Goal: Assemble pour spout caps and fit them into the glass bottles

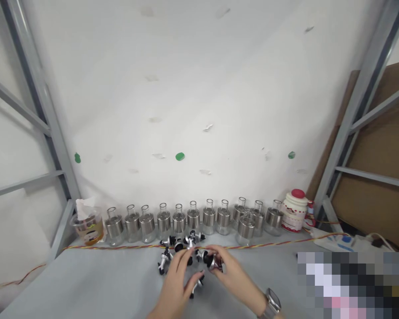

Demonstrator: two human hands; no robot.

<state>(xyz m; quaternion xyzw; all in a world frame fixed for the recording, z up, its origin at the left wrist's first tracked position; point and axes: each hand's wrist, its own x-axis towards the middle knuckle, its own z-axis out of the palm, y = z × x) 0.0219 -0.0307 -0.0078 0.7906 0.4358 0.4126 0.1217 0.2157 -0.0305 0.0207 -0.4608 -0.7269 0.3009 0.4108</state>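
Note:
Several silver and black bottle pour spouts (165,259) lie in a loose pile on the grey tabletop (96,283). My right hand (231,272), with a watch at its wrist, is closed around one pour spout (209,260) at the pile's right side. Over the middle of the pile is my left hand (177,279), its fingers stretched out and its thumb apart; it hides some of the spouts beneath. Another spout (197,287) lies between the two hands. Behind them stands a row of glass bottles (178,219) with metal sleeves and uncapped necks.
One sleeved bottle (246,228) stands forward of the row. A clear plastic tub (88,228) is at the left end, a cream jar with a red top (293,212) at the right. A twisted red-yellow wire (262,245) crosses the table near a power strip (339,241).

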